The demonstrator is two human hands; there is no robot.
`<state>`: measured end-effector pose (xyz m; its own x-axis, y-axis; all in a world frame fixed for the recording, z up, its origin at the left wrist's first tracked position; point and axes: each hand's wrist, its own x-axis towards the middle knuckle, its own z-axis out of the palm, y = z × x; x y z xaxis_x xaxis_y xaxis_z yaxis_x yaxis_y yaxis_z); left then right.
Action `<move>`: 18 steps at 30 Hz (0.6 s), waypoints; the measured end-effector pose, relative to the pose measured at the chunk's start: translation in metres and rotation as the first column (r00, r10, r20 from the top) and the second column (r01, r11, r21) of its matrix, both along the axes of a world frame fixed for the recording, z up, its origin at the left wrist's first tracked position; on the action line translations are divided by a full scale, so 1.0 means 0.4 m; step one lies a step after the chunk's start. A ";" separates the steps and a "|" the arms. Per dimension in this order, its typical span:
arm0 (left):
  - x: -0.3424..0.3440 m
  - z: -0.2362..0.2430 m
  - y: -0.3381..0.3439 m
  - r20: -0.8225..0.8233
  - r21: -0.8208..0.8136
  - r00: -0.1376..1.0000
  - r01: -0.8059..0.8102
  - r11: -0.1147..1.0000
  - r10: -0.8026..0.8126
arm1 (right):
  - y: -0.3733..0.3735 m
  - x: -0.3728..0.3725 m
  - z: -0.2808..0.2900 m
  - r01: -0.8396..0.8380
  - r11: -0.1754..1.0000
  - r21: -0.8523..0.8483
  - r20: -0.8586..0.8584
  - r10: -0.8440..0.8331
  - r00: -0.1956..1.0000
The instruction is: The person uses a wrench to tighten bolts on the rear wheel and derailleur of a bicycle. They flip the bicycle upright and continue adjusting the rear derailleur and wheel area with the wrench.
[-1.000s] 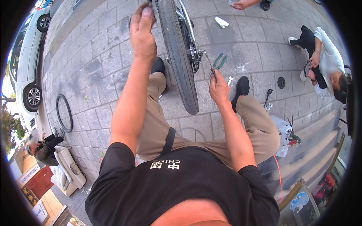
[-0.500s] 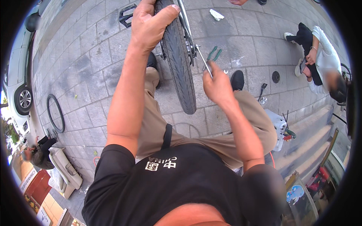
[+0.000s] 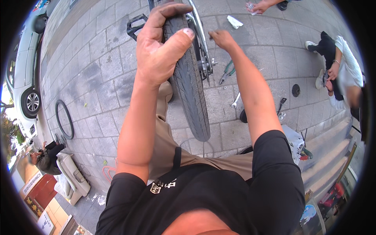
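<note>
Left hand gripped the black treaded rubber bicycle tyre, fingers wrapped over it. Right hand reached beside the silver metal rim; finger spread couldn't be told.

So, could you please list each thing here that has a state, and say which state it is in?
Left hand: fingers wrapped over the bicycle tyre, gripping it.
Right hand: reaching in beside the wheel; whether it holds anything cannot be told.
Pliers: lying on the pavement, untouched.
Wrench: lying on the pavement, untouched.
Spare tyre: lying flat on the pavement.
</note>
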<state>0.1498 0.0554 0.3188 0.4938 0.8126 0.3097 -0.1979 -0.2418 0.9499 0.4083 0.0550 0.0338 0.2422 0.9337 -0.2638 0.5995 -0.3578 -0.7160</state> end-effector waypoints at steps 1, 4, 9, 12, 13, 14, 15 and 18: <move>-0.014 -0.011 0.007 -0.032 0.020 0.999 -0.007 1.000 0.007 | -0.051 -0.049 -0.009 0.045 0.989 -0.139 -0.105 -0.060 0.993; 0.032 -0.012 0.016 -0.016 -0.014 1.000 0.009 1.000 -0.009 | -0.323 -0.061 -0.194 0.228 0.969 -0.096 0.052 -0.224 0.973; -0.003 -0.016 0.038 -0.042 -0.143 0.999 0.000 0.990 -0.006 | -0.612 -0.357 0.152 0.440 0.847 -0.299 -0.308 -0.522 0.795; 0.010 0.029 0.012 -0.059 -0.032 0.998 -0.025 0.999 0.023 | -0.632 -0.460 0.403 0.536 0.837 0.107 -0.286 -0.490 0.823; 0.013 0.031 0.009 -0.077 -0.061 0.997 -0.023 0.998 0.018 | -0.621 -0.467 0.478 0.507 0.826 0.244 -0.285 -0.439 0.852; 0.015 0.026 0.014 -0.093 -0.088 0.996 -0.022 0.996 0.014 | -0.591 -0.441 0.530 0.403 0.861 0.309 -0.261 -0.331 0.907; 0.013 0.021 0.015 -0.112 -0.118 0.994 -0.026 0.993 0.012 | -0.559 -0.413 0.572 0.290 0.884 0.366 -0.231 -0.215 0.949; 0.001 0.019 0.018 -0.106 0.016 0.994 0.028 0.999 -0.026 | -0.383 -0.285 0.633 0.300 0.895 0.329 -0.300 -0.202 0.932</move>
<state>0.1500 0.0626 0.3265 0.5464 0.7935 0.2682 -0.1028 -0.2542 0.9617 0.2942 -0.0981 0.2871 0.4529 0.8916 -0.0018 0.3069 -0.1578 -0.9386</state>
